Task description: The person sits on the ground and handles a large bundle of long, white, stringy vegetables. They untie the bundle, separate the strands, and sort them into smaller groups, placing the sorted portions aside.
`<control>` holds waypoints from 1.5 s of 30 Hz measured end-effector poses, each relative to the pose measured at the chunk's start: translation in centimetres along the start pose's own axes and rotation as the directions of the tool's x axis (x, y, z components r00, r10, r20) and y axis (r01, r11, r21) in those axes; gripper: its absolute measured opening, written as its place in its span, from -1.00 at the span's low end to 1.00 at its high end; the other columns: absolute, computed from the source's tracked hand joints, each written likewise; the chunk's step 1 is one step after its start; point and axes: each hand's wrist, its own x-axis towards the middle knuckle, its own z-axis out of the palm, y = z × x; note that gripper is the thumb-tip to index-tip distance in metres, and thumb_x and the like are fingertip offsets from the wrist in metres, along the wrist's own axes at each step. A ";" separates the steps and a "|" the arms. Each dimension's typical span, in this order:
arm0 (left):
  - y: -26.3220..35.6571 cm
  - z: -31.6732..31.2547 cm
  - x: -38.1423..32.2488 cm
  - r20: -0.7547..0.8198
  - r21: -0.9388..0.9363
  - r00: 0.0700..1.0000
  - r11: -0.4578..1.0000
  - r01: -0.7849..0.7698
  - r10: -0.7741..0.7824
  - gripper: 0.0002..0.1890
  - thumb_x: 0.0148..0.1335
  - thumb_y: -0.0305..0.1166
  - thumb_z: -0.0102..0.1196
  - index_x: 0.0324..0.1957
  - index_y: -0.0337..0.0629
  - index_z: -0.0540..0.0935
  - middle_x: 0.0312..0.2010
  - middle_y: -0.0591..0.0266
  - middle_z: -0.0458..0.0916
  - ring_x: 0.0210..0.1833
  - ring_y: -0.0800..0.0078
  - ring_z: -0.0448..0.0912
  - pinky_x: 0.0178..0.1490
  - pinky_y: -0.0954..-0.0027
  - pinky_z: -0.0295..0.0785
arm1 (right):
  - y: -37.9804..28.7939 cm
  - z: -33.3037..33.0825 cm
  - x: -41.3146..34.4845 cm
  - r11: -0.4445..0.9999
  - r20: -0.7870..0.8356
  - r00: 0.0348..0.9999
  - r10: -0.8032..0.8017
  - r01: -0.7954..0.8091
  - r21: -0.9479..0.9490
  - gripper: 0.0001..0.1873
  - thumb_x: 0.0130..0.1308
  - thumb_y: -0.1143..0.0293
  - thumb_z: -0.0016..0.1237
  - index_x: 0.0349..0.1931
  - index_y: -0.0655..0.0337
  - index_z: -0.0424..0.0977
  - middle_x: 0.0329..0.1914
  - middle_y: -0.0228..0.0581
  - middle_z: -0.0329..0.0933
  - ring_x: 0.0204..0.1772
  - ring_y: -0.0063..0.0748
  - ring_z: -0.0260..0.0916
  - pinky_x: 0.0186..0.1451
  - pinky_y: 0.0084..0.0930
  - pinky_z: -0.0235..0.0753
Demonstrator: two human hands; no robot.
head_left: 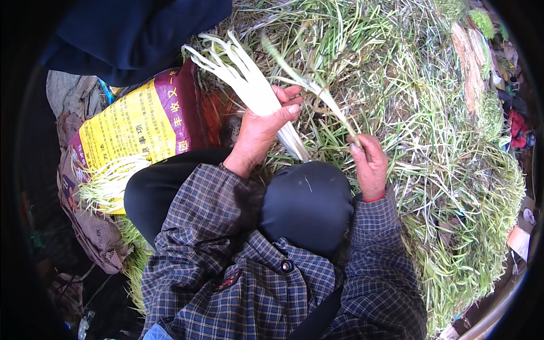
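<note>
My left hand [267, 121] is closed around a bundle of pale whitish-green leafy stalks [250, 83], which fan out at the upper left and point down towards my knee. To its right, my right hand [369, 163] pinches the lower end of a single greener stalk [327, 97], slightly blurred, that slants up and left past the bundle. Under both hands lies a thick heap of loose green and yellowed leaves [429, 144]. More pale stalks [114, 178] rest on a yellow and purple printed sack [131, 119] at the left.
My bent knees [306, 204] are just below the hands. Someone's dark clothing [136, 38] fills the upper left. A brown checked cloth bag [93, 238] lies under the printed sack. A piece of wood or bark [467, 63] lies on the heap at the upper right.
</note>
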 end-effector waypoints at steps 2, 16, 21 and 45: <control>0.0 -0.3 0.1 0.004 -0.014 1.000 1.000 0.012 -0.012 -0.78 -0.02 -0.57 0.11 -0.33 -0.17 0.38 -0.17 0.15 0.44 -0.21 0.49 0.44 -0.13 0.49 0.34 | -0.1 0.8 -0.5 0.999 0.089 0.996 -0.015 0.019 -0.047 -0.80 0.09 0.52 -0.05 -0.24 0.34 0.40 -0.32 -0.23 0.42 -0.26 -0.49 0.35 -0.20 -0.61 0.33; 0.0 -0.6 0.3 -0.035 -0.069 0.996 0.994 0.085 -0.088 -0.79 0.03 -0.56 0.03 -0.26 -0.24 0.37 -0.40 0.31 0.43 -0.28 0.50 0.45 -0.18 0.44 0.39 | 1.0 1.8 -0.3 0.978 0.215 0.966 0.146 -0.173 0.114 -0.68 0.06 0.48 -0.01 -0.13 0.27 0.35 -0.32 -0.26 0.45 -0.27 -0.48 0.38 -0.17 -0.58 0.37; -1.0 0.9 -0.3 -0.115 0.157 0.993 0.987 0.033 -0.015 -0.74 -0.07 -0.60 0.10 -0.28 -0.22 0.42 -0.40 0.36 0.45 -0.32 0.59 0.43 -0.21 0.54 0.36 | -1.1 3.7 2.1 0.976 0.117 0.987 -0.111 0.130 -0.173 -0.61 -0.02 0.43 0.06 -0.13 0.23 0.35 -0.42 -0.27 0.42 -0.36 -0.46 0.36 -0.23 -0.56 0.38; -0.5 -3.4 0.8 -0.161 0.825 0.951 0.493 0.276 -0.263 -0.87 0.00 -0.37 0.10 -0.42 -0.21 0.52 -0.65 0.29 0.49 -0.63 0.59 0.46 -0.49 0.51 0.36 | 4.9 -7.3 -2.3 0.396 -0.171 0.815 0.553 -0.076 0.915 -0.74 0.27 0.24 -0.39 -0.29 0.19 0.35 -0.61 -0.42 0.24 -0.47 -0.53 0.17 -0.38 -0.55 0.17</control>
